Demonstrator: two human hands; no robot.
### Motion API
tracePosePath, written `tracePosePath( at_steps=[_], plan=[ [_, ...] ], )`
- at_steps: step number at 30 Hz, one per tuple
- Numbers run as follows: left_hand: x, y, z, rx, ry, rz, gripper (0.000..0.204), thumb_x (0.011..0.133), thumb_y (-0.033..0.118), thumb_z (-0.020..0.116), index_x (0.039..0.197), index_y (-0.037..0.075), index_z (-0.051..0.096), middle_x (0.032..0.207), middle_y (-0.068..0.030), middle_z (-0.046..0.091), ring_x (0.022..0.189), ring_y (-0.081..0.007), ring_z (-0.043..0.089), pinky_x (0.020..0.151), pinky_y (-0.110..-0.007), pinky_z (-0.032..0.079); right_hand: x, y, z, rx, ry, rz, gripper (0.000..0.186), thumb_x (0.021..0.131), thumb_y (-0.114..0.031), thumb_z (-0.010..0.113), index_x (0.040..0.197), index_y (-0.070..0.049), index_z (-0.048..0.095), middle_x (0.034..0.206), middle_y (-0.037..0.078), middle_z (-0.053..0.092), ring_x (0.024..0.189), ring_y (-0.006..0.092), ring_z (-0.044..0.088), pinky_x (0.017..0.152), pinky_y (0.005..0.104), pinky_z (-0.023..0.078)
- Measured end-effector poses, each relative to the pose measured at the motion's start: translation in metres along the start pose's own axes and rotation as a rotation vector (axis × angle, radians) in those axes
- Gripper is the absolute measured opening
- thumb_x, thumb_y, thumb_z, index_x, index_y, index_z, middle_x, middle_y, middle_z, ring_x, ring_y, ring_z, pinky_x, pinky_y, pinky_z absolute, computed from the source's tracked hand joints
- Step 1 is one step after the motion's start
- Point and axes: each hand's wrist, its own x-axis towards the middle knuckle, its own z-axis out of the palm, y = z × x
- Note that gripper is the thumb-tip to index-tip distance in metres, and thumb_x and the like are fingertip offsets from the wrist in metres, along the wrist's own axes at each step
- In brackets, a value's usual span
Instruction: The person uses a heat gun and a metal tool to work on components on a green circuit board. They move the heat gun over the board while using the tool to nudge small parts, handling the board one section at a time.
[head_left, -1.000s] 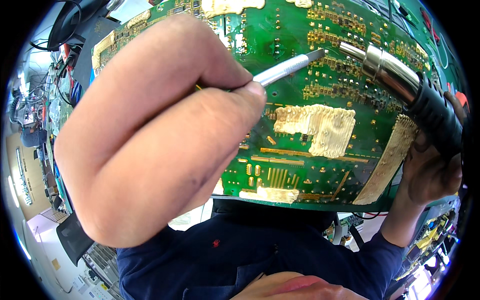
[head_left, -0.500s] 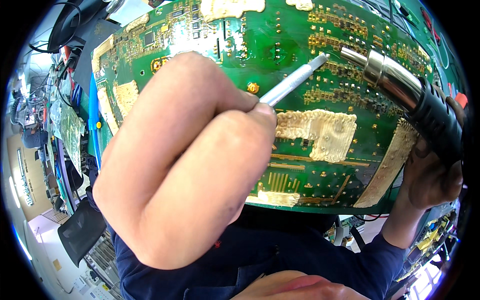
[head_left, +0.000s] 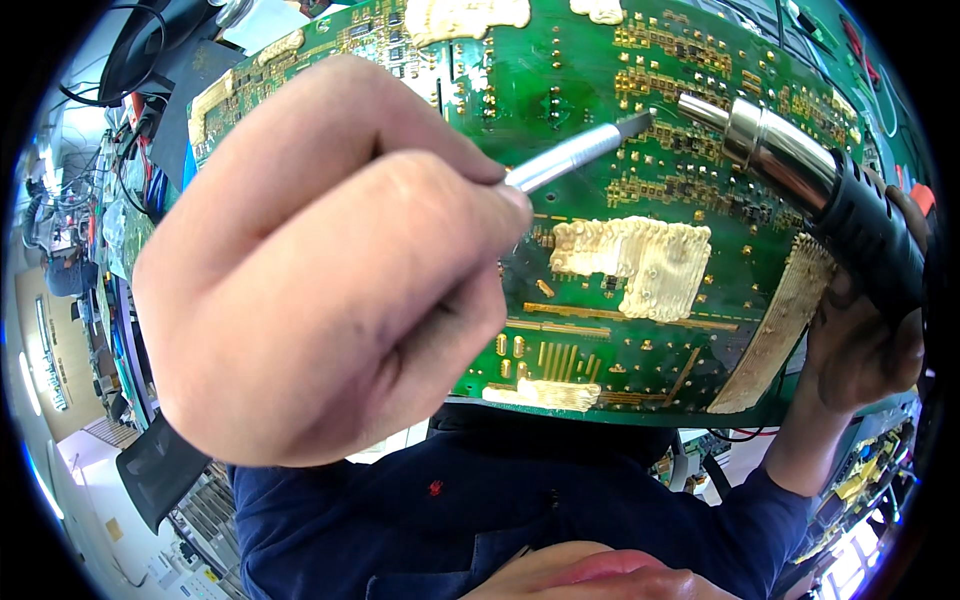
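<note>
The left hand [head_left: 330, 270] pinches a slim silver metal knife [head_left: 570, 155] between thumb and finger, its dark blade angled over a large green circuit board [head_left: 585, 200] beneath both hands. The right hand's [head_left: 865, 350] fingers curl around a black-handled, silver-barrelled hot-air gun [head_left: 790, 165], nozzle near the blade.

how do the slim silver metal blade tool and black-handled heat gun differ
The slim silver blade tool is thinner than the black-handled, metal-nozzled heat gun. The blade tool, in the left hand, points up-right; the heat gun, in the right hand, points up-left. Both extend over the green circuit board.
</note>
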Motion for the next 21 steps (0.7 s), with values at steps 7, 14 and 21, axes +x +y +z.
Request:
tracePosePath(
  at_steps=[7, 14, 21],
  plan=[
    [0.007, -0.001, -0.006, 0.045, -0.024, -0.045, 0.022, 0.072, -0.016, 0.068, 0.092, -0.007, 0.070, 0.090, -0.0214, 0.070, 0.078, -0.0214, 0.071, 0.064, -0.023, 0.053, -0.001, -0.001, 0.006, -0.193, 0.206, -0.012, 0.093, 0.091, -0.056, 0.053, 0.147, 0.013, 0.026, 0.140, 0.029, 0.048, 0.124, 0.0296, 0.059, 0.108, 0.0379, 0.047],
    [0.007, -0.012, 0.006, 0.062, 0.110, -0.072, 0.020, 0.078, -0.016, 0.066, 0.094, -0.006, 0.072, 0.094, -0.0197, 0.073, 0.088, -0.0242, 0.071, 0.077, -0.027, 0.054, -0.005, -0.001, -0.005, -0.168, 0.176, -0.009, 0.092, 0.092, -0.055, 0.054, 0.146, 0.014, 0.026, 0.139, 0.030, 0.048, 0.126, 0.0318, 0.058, 0.111, 0.0399, 0.044],
    [0.007, -0.015, 0.007, 0.085, 0.133, -0.067, 0.019, 0.079, -0.015, 0.065, 0.094, -0.005, 0.073, 0.094, -0.0185, 0.074, 0.089, -0.0241, 0.071, 0.078, -0.028, 0.053, -0.004, -0.002, 0.001, -0.158, 0.172, 0.013, 0.089, 0.093, -0.054, 0.053, 0.145, 0.013, 0.029, 0.138, 0.031, 0.049, 0.127, 0.0327, 0.056, 0.110, 0.0399, 0.045]
  ],
)
